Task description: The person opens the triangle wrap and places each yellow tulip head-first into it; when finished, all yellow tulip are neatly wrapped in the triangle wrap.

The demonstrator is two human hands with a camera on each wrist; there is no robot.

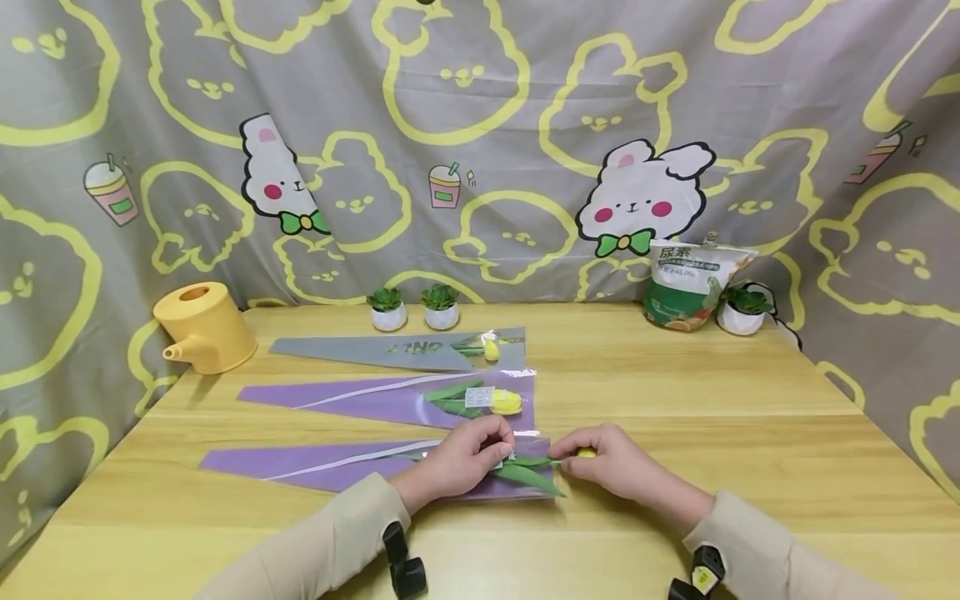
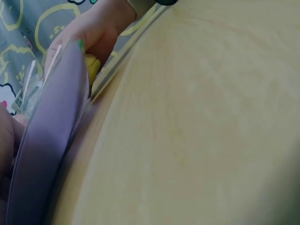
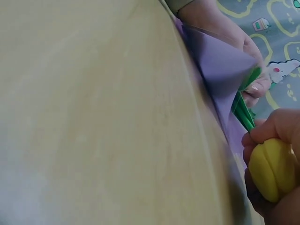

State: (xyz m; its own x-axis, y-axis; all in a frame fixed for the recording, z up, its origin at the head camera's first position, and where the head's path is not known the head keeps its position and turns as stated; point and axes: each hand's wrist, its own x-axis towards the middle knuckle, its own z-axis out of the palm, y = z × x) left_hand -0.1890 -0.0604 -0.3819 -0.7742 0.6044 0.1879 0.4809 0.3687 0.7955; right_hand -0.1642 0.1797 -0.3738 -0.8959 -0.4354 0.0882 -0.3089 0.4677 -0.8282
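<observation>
On the wooden table point(image 1: 675, 400) the nearest purple flower sleeve point(image 1: 315, 467) lies flat, its wide mouth to the right. My left hand point(image 1: 487, 450) pinches the mouth edge of this sleeve point(image 3: 220, 70). My right hand point(image 1: 581, 458) grips the yellow bud of an artificial tulip point(image 1: 587, 452) just outside the mouth. In the right wrist view the fingers curl round the bud point(image 3: 272, 168). The green leaves point(image 1: 532, 477) lie across the sleeve's opening. The left wrist view shows the sleeve point(image 2: 47, 140) edge-on with the bud point(image 2: 92, 68) beyond it.
Farther back lie a second purple sleeve point(image 1: 360, 398) and a grey sleeve point(image 1: 390, 350), each with a yellow tulip inside. A yellow watering can point(image 1: 206, 327) stands at the back left. Small potted succulents point(image 1: 387, 308) and a printed bag point(image 1: 690, 283) line the back edge.
</observation>
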